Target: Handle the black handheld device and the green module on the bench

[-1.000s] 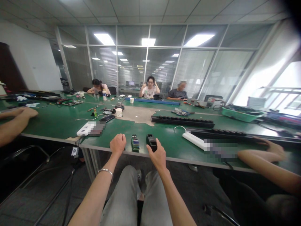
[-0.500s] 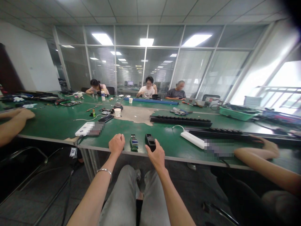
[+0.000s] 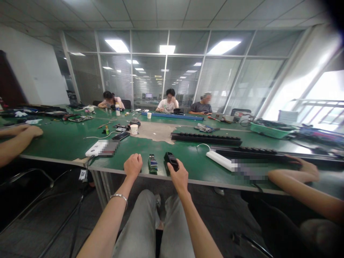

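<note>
My right hand (image 3: 179,175) grips a small black box-shaped device (image 3: 171,160) at the near edge of the green table (image 3: 67,141), lifting its near end. My left hand (image 3: 132,165) is a closed fist resting on the table edge, with nothing visible in it; a silver bracelet sits on that wrist. Between the two hands stands a small green and blue circuit module (image 3: 152,163) on the table.
A white power strip (image 3: 96,147) lies left of my hands, another white strip (image 3: 220,159) to the right, with long black strips (image 3: 206,137) behind. A paper cup (image 3: 133,128) stands mid-table. Other people's arms rest at both sides (image 3: 16,136) (image 3: 295,172); three people sit opposite.
My right hand has tipped the black device up slightly and drawn it a little nearer. The left fist stays put. The view has shifted slightly.
</note>
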`<action>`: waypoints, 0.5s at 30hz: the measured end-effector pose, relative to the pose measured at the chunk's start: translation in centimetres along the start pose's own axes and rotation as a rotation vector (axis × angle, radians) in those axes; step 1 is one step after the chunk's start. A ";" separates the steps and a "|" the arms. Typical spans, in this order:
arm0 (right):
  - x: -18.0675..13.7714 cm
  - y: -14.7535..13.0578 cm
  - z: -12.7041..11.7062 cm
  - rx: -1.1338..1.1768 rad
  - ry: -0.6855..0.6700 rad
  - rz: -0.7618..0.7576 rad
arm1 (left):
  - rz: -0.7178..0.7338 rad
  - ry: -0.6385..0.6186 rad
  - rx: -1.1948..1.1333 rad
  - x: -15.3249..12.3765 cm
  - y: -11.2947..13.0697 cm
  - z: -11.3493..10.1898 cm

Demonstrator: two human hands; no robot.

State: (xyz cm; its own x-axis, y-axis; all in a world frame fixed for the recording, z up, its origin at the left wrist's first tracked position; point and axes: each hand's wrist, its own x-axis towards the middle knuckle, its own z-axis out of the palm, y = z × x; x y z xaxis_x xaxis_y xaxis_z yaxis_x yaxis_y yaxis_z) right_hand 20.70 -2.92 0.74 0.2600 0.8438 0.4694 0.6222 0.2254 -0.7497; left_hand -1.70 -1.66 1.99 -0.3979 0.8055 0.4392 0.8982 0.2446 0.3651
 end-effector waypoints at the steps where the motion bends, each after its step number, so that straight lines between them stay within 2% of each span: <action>1: 0.1 -0.6 0.0 0.043 0.005 0.017 | 0.000 0.000 -0.001 0.0 0.0 0.0; 6: 0.1 -4.1 0.8 0.183 -0.046 -0.018 | 0.002 0.011 -0.006 0.0 -0.2 0.2; 10: -0.4 -6.5 1.9 0.074 -0.092 -0.050 | 0.011 0.014 -0.015 0.0 -0.3 0.1; 15: -1.2 -8.1 2.5 -0.098 -0.114 -0.098 | 0.006 -0.004 -0.030 0.1 -0.4 0.0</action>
State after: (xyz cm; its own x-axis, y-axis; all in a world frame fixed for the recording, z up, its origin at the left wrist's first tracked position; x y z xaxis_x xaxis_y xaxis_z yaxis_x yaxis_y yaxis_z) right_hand 13.47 -4.55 5.05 0.1131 0.8711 0.4780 0.7111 0.2650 -0.6512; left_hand -2.12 -1.72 1.89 -0.3916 0.8089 0.4385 0.8948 0.2236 0.3865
